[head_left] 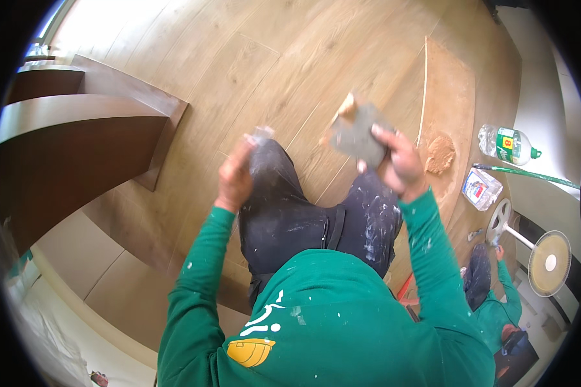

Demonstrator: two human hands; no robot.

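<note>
My left hand [235, 175], in front of my left knee, grips a small, pale, blurred flat piece [261, 134], possibly a scraper. My right hand [400, 161] holds a grey flat plate [361, 132], tilted, with beige putty [346, 109] on its upper corner. Right of that hand a long pale wooden board [447, 84] lies on the wood floor [284, 71], carrying a spread mound of the same beige putty [440, 155]. My dark trousers and green sleeves have white smears.
Dark brown curved wooden steps [77, 161] stand at left. At right are a large plastic bottle [507, 144], a square container [481, 189], a green pole [536, 174] and a white fan [549, 263]. A co-worker in green [507, 303] sits low at the lower right.
</note>
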